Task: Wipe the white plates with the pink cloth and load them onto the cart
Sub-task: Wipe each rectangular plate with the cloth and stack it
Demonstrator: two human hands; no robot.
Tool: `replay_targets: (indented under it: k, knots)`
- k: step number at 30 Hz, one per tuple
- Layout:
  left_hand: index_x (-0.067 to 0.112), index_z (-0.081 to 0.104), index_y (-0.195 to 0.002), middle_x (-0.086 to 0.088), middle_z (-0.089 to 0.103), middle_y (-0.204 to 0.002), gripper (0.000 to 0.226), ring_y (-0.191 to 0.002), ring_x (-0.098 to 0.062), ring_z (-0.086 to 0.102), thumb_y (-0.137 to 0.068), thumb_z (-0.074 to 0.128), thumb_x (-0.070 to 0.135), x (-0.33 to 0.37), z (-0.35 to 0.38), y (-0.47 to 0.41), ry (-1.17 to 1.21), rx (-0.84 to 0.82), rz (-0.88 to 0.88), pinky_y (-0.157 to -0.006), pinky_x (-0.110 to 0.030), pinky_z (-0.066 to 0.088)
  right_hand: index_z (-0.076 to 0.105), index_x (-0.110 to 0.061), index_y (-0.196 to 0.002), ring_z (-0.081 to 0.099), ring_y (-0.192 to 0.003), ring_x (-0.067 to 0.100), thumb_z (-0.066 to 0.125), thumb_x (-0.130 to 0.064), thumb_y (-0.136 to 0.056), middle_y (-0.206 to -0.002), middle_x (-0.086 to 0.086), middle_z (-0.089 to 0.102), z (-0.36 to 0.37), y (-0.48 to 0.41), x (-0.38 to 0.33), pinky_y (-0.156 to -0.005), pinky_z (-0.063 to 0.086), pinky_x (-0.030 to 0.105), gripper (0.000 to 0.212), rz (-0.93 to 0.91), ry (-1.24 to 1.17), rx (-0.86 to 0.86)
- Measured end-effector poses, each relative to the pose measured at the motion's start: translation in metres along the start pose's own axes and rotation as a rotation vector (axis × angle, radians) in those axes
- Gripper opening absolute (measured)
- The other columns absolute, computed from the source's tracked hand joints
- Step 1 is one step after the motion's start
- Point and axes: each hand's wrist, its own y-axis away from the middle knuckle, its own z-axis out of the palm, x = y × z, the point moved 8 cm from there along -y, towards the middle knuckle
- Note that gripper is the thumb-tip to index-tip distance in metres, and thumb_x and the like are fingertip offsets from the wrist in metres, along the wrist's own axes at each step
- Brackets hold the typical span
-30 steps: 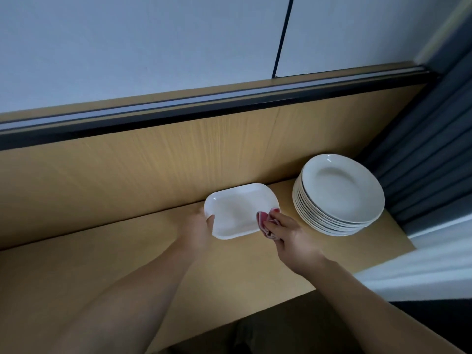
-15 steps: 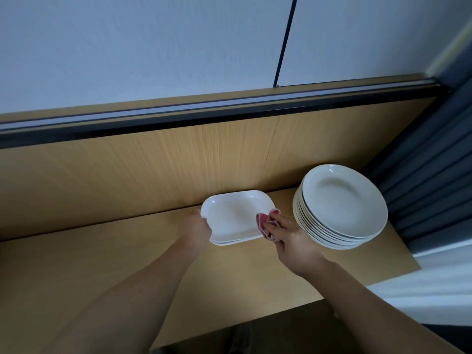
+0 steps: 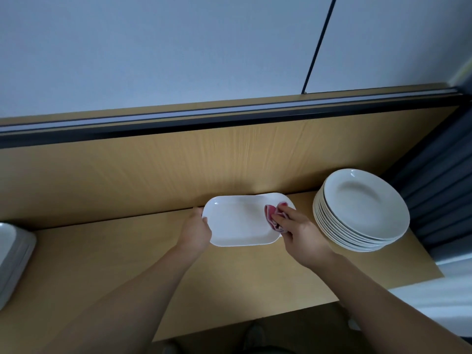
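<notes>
**Pink cloth on the right end of a rectangular plate**

The person stands at a light wooden bench [image 3: 102,272] that has a wooden back panel [image 3: 153,175] and a white wall above it. Both bare forearms reach forward to a white rectangular plate [image 3: 237,223] with rounded corners, which sits at the back of the bench, close to the back panel.

The left hand [image 3: 195,231] grips the plate's left short edge. Its thumb lies over the rim and its fingers are curled underneath, out of sight.

The right hand [image 3: 298,231] holds a bunched pink cloth [image 3: 271,216]. Its fingers [image 3: 282,209] are curled round the cloth and press it onto the plate's inner face near the right end.

A second white rim [image 3: 285,200] shows from under the plate at its far right corner, so another plate of the same kind lies beneath. Whether the upper plate rests on it or is held just clear cannot be told.

Just to the right of the right hand, a stack of round white plates [image 3: 362,208] stands on the bench, with the deep well of the top plate facing up.

At the left edge of the view is a stack of white rectangular dishes [image 3: 11,254], only partly in frame and well apart from the hands. A dark ribbed surface [image 3: 439,180] rises behind the round stack on the right.
</notes>
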Motion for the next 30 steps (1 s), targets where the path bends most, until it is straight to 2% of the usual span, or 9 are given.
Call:
replay_targets:
  k: [4, 6, 9, 13, 17, 20, 23, 27, 30]
  knots:
    - [0.017, 0.049, -0.107, 0.000, 0.059, -0.093, 0.016, -0.084, -0.023, 0.062, -0.100, 0.035, 0.019, -0.037, -0.033, 0.011, -0.005, 0.046, -0.028, -0.075, -0.048, 0.057, 0.069, -0.005, -0.113, 0.063, -0.104, 0.038, 0.061, 0.016, -0.076, -0.123, 0.019, 0.061, 0.012, -0.009, -0.033, -0.083, 0.050, 0.033, 0.044, -0.029, -0.029, 0.035]
    - [0.016, 0.050, -0.111, -0.001, 0.059, -0.093, 0.018, -0.084, -0.023, 0.061, -0.100, 0.035, 0.018, -0.059, -0.049, 0.018, -0.022, 0.070, -0.058, -0.075, -0.045, 0.056, 0.069, -0.005, -0.113, 0.063, -0.104, 0.040, 0.058, 0.015, -0.077, -0.119, 0.019, 0.062, 0.022, -0.014, -0.050, -0.083, 0.054, 0.036, 0.042, -0.051, -0.035, 0.042]
    - [0.012, 0.052, -0.114, -0.004, 0.061, -0.096, 0.022, -0.084, -0.025, 0.061, -0.100, 0.035, 0.018, -0.093, -0.072, 0.027, -0.046, 0.103, -0.109, -0.075, -0.043, 0.055, 0.068, -0.003, -0.110, 0.062, -0.098, 0.041, 0.049, 0.010, -0.078, -0.107, 0.017, 0.063, 0.038, -0.019, -0.079, -0.072, 0.057, 0.044, 0.040, -0.098, -0.051, 0.029]
    - [0.007, 0.049, -0.119, -0.009, 0.060, -0.100, 0.024, -0.088, -0.029, 0.061, -0.100, 0.036, 0.015, -0.133, -0.089, 0.037, -0.016, 0.093, -0.177, -0.078, -0.044, 0.055, 0.066, -0.012, -0.117, 0.059, -0.103, 0.033, 0.051, 0.008, -0.082, -0.114, 0.010, 0.059, 0.065, -0.024, -0.099, -0.079, 0.052, 0.035, 0.043, -0.081, -0.057, -0.004]
    - [0.005, 0.049, -0.122, -0.011, 0.060, -0.104, 0.026, -0.089, -0.026, 0.058, -0.101, 0.036, 0.013, -0.160, -0.100, 0.040, -0.035, 0.098, -0.191, -0.075, -0.033, 0.047, 0.067, -0.010, -0.116, 0.058, -0.113, 0.034, 0.055, 0.011, -0.079, -0.124, 0.013, 0.059, 0.087, -0.027, -0.118, -0.082, 0.054, 0.039, 0.045, -0.066, -0.059, -0.032]
    - [0.004, 0.049, -0.118, -0.010, 0.059, -0.101, 0.023, -0.087, -0.025, 0.057, -0.100, 0.036, 0.012, -0.171, -0.102, 0.041, -0.039, 0.089, -0.205, -0.070, -0.031, 0.042, 0.069, -0.007, -0.112, 0.060, -0.110, 0.037, 0.058, 0.014, -0.076, -0.123, 0.013, 0.061, 0.093, -0.027, -0.134, -0.079, 0.055, 0.042, 0.043, -0.075, -0.050, -0.031]
    - [0.003, 0.050, -0.114, -0.009, 0.058, -0.098, 0.021, -0.085, -0.024, 0.055, -0.100, 0.038, 0.011, -0.175, -0.103, 0.042, -0.026, 0.090, -0.200, -0.069, -0.030, 0.040, 0.070, -0.005, -0.104, 0.063, -0.097, 0.040, 0.060, 0.018, -0.072, -0.115, 0.013, 0.063, 0.096, -0.029, -0.146, -0.070, 0.057, 0.042, 0.041, -0.086, -0.035, -0.020]
    - [0.009, 0.051, -0.100, -0.007, 0.060, -0.090, 0.010, -0.079, -0.026, 0.062, -0.098, 0.043, 0.015, -0.178, -0.103, 0.040, -0.026, 0.051, -0.184, -0.071, -0.039, 0.054, 0.069, -0.008, -0.101, 0.062, -0.092, 0.035, 0.059, 0.017, -0.070, -0.113, 0.011, 0.062, 0.101, -0.030, -0.152, -0.067, 0.056, 0.038, 0.041, -0.087, -0.019, -0.039]
    - [0.013, 0.051, -0.093, -0.005, 0.060, -0.083, 0.008, -0.073, -0.025, 0.064, -0.096, 0.046, 0.018, -0.181, -0.105, 0.040, -0.048, 0.031, -0.189, -0.066, -0.046, 0.058, 0.068, -0.012, -0.104, 0.061, -0.093, 0.032, 0.057, 0.013, -0.073, -0.117, 0.006, 0.060, 0.109, -0.033, -0.148, -0.065, 0.056, 0.040, 0.042, -0.073, -0.011, -0.053]
